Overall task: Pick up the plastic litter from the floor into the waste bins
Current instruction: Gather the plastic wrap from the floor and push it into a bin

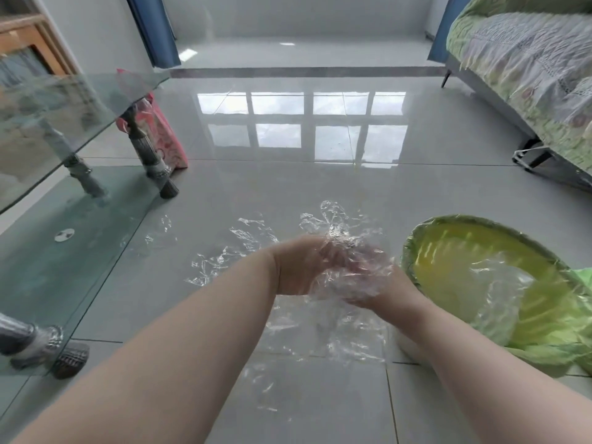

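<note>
Both hands are bunched together over the floor. The left hand point(298, 267) has its fingers curled into a wad of plastic wrap point(349, 261). The right hand point(384, 293) clutches the same wad from the other side, mostly buried under the film, so its fingers are only a blur. The wad is just a crumpled ball with no real long axis, but one crinkly tail sticks up and points away from the person, toward the window glare on the tiles.

More loose film point(320, 341) hangs and spreads below the hands. It runs roughly from the far left to the near right across the floor point(288, 181), and I can't tell if it's the same sheet.

Just to the right of the hands is the bin point(413, 245), with a green liner, mouth up, and some clear plastic inside. On the left edge there's a glass table point(48, 129) with a pink bag point(166, 136) behind its leg.
</note>
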